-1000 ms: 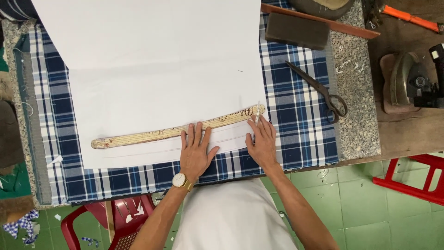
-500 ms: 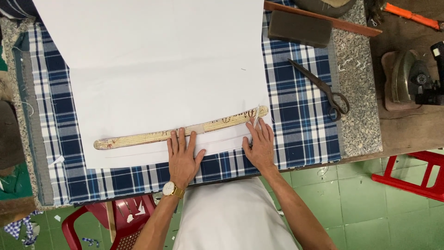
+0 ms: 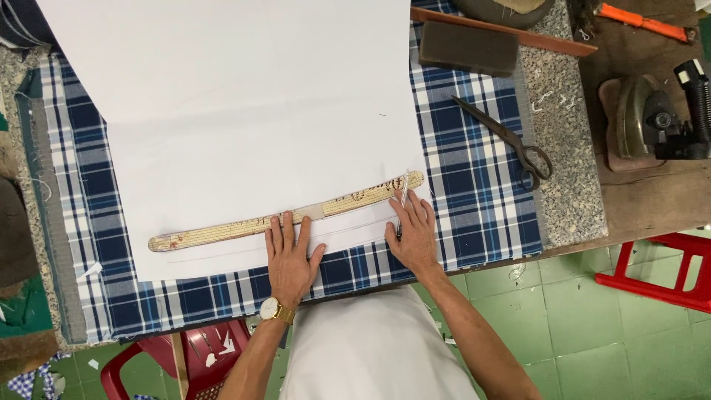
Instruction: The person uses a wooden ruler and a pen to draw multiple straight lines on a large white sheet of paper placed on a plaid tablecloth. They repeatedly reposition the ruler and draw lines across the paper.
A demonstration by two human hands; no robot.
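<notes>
A long curved wooden ruler (image 3: 222,230) lies across the near part of a white fabric sheet (image 3: 244,111), which is spread over blue plaid cloth (image 3: 474,185). My left hand (image 3: 289,255), with a gold watch on the wrist, presses flat on the ruler near its middle. My right hand (image 3: 413,231) rests at the ruler's right end and holds a thin pale marking piece (image 3: 402,194) against the ruler's edge. Faint drawn lines run along the white fabric just below the ruler.
Dark scissors (image 3: 511,141) lie on the plaid to the right. A dark block (image 3: 466,48) and a long wooden stick (image 3: 511,31) sit at the far right of the stone table. An iron (image 3: 648,118) stands on a wooden bench. Red stools (image 3: 659,270) are on the green floor.
My left hand has slid leftwards along the ruler. The ruler has shifted slightly, and my right hand has stayed at its right end.
</notes>
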